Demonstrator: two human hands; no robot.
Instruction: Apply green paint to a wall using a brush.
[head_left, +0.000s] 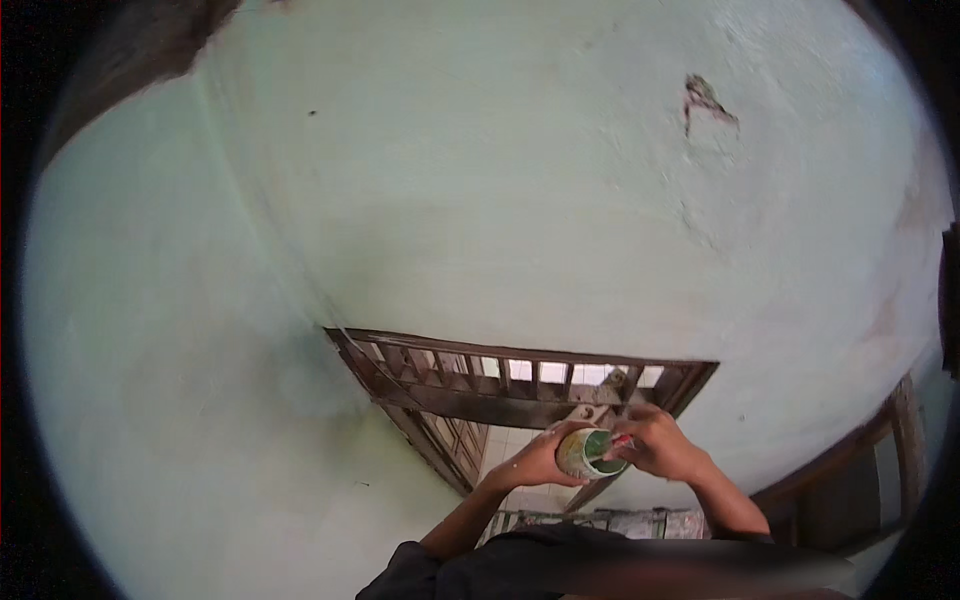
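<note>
My left hand (534, 461) is wrapped around a small round can (574, 454), tilted so that its mouth faces right. Green colour, apparently paint, coats the inside of the can, and its outer wall is stained. In my right hand (661, 444) is a slim tool with a red part (622, 441), seemingly a paintbrush. Its lower end reaches into the can's mouth, where the rim and my fingers partly hide it. Both hands are held close together in front of a dark wooden door frame (480, 409).
A pale green wall (480, 225) fills most of the view, with a broken plaster patch (705, 101) at upper right. A thin cable (371, 356) crosses the slatted transom. Below are a wooden door (459, 439), tiled floor (517, 442) and a paint-spattered surface (637, 523). Another wooden frame (832, 450) stands right.
</note>
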